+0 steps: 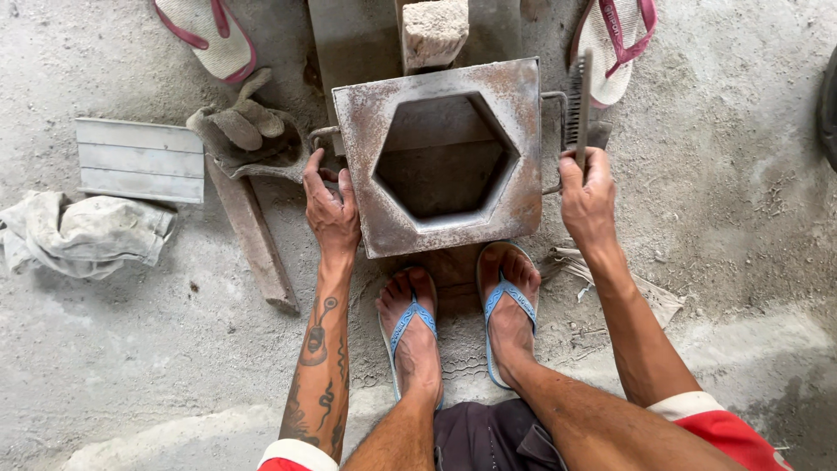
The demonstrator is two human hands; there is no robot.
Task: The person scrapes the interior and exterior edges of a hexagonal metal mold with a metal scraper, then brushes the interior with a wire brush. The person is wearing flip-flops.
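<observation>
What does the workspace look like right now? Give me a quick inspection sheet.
Surface: dusty grey concrete floor, gritty all over.
Job's things: rusty square metal mould with a hexagonal opening, handles on both sides; a wire brush beside its right edge.
Clutter: pair of work gloves, ridged metal plate, crumpled cloth, wooden bar, concrete block behind the mould, two red-strapped sandals.
Hands: left hand rests on the mould's left edge by the handle; right hand grips the brush upright.
Cables: nothing seen.
Surroundings: the person's feet in blue flip-flops just below the mould; dark object at the right frame edge, unclear.
</observation>
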